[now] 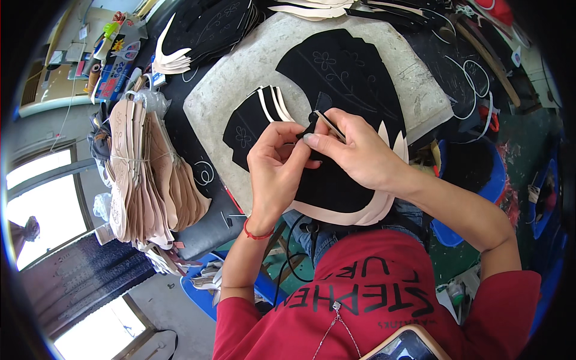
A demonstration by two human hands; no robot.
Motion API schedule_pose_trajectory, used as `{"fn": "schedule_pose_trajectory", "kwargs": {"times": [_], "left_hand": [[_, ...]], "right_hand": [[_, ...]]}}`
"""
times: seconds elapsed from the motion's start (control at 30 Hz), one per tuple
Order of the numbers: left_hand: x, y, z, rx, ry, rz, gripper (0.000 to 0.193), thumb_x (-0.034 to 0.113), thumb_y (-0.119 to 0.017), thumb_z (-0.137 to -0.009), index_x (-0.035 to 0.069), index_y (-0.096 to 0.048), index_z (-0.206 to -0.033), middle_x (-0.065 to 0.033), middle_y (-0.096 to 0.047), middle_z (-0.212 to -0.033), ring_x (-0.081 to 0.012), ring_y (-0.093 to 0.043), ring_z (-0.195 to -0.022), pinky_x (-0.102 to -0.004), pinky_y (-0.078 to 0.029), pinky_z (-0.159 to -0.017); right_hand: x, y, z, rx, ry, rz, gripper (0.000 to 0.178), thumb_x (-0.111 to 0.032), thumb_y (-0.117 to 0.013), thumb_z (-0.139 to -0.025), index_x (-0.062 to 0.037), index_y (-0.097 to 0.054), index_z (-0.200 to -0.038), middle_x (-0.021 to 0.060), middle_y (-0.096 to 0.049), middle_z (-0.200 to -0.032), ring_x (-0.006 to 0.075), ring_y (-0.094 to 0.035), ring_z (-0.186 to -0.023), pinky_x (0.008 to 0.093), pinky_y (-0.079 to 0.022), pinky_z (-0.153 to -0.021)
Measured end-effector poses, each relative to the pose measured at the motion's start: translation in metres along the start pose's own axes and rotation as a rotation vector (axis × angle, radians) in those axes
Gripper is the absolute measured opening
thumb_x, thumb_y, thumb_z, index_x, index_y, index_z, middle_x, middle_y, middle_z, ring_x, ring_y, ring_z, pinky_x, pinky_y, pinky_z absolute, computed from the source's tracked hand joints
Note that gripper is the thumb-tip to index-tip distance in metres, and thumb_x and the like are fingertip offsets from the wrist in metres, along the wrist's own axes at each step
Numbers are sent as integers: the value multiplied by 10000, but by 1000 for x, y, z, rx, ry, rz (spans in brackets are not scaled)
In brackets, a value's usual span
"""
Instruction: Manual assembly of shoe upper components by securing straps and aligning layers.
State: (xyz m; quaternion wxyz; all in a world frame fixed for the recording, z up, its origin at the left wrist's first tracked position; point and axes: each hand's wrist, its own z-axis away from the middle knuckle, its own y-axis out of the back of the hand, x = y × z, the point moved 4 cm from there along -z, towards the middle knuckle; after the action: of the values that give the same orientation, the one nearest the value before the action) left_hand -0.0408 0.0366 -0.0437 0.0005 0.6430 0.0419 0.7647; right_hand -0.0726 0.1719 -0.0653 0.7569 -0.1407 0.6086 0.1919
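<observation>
My left hand is closed, its thumb and fingers pinching a small piece of black material. Fingertip to fingertip with it, my right hand is closed on the same piece. A slim, pale-edged tool lies in the right hand's fingers; its kind I cannot make out. Under both hands spreads a large curved black panel with stitched flower outlines. Its lower rim carries pale beige strips. Left of the hands, pale curved strips lie over a black end bearing another flower.
A pale grey board bears the panel. Black panels are stacked behind it. At left stands a tied bundle of beige shaped pieces. White cord curls at right, near a blue bin. A phone hangs at my chest.
</observation>
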Motion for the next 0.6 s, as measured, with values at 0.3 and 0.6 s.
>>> {"fn": "schedule_pose_trajectory", "kwargs": {"times": [0.3, 0.6], "left_hand": [[2, 3, 7, -3, 23, 65, 155, -4, -562, -891, -57, -545, -1036, -108, -626, -908, -119, -628, -781, -242, -576, -648], [-6, 3, 9, 43, -24, -38, 102, -22, -556, -875, -51, -549, -973, -103, -627, -870, -119, -629, -762, -240, -568, -612]], "right_hand": [[-13, 7, 1, -17, 16, 6, 239, -221, -649, -821, 6, -577, -799, 35, -533, -589, 96, -495, -543, 276, -385, -503], [-4, -8, 5, 17, -15, -40, 217, -197, -635, -831, -9, -541, -776, 32, -519, -580, 94, -479, -531, 281, -384, -496]]}}
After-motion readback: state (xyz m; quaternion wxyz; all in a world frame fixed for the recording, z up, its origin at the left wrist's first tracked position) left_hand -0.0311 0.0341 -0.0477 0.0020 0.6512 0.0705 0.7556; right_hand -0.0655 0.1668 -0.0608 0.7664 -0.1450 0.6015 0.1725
